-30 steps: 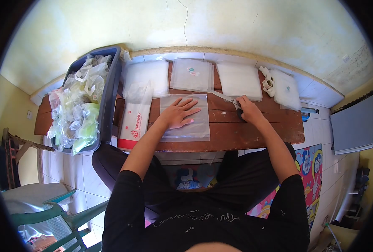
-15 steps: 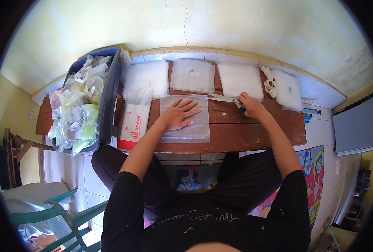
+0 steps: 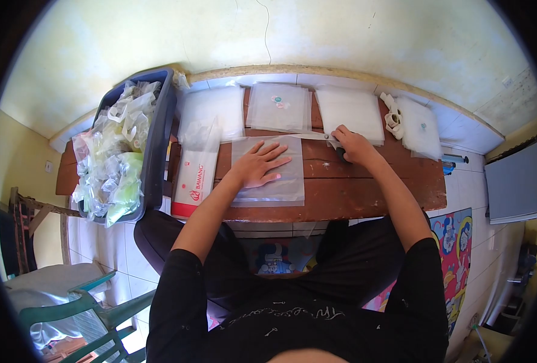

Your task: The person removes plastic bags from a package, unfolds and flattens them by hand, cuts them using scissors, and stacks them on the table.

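Moved slightly up and to the left with the right hand over the last second, bringing the scissors closer to level and farther across the upper right corner of the clear plastic sheet, in the centre of the frame. Judged to mean better lined up along the top edge, with no cut visible there. Cannot tell for certain about blade contact with the plastic, nor the exact gap between blades. With the right grip, closed round the dark handles; with the left hand, holding nothing, spread flat on the sheet and steadying it, same as a second ago. Counted on the brown tabletop: one pair of scissors; one sheet beneath the palm, perhaps of several layers, too thin to tell; one red-and-white printed packet, just left of the sheet; four stacks along the back, namely far-left stack, centre-left stack, centre-right stack and far-right stack; one pale folded band, between the last two. At the left of the frame, one dark bin, heaped with crumpled bags, too tangled to count.
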Tool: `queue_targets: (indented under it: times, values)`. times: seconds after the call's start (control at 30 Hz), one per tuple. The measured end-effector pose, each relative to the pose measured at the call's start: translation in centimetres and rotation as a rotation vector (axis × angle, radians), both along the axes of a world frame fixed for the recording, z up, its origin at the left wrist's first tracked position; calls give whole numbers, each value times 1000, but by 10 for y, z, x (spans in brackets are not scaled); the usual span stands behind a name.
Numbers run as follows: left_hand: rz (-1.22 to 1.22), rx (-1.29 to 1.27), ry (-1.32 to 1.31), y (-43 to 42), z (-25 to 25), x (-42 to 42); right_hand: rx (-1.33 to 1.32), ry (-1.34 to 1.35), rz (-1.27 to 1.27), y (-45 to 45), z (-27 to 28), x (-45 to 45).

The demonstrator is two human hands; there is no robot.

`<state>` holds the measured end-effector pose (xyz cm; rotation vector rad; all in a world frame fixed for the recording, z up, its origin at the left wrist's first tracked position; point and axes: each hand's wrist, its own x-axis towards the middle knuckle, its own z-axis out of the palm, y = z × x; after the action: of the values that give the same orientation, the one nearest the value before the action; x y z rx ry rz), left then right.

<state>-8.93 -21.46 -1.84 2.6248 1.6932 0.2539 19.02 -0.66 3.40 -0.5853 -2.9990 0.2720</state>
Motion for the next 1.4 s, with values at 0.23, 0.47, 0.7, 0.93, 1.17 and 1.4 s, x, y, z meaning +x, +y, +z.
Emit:
queue_targets:
  times: [0.23,0.47,0.7,0.93,1.17,1.4]
  values:
    - [-1,-4,6,1,1,0,23,48,28,4,-4,-8]
    - [4,4,8,1,2,1,24,88,45,9,-13,-8]
    - [2,15,-14,1,3,1,48,54,7,2,-9,-15]
    - [-2,11,-8,1,3,1,99,66,-2,-1,-3,-20]
    - [9,11,2,1,2,1,117,50,-3,5,-17,-6]
    - [7,3,-4,1,2,1,104,91,-2,2,-20,-4]
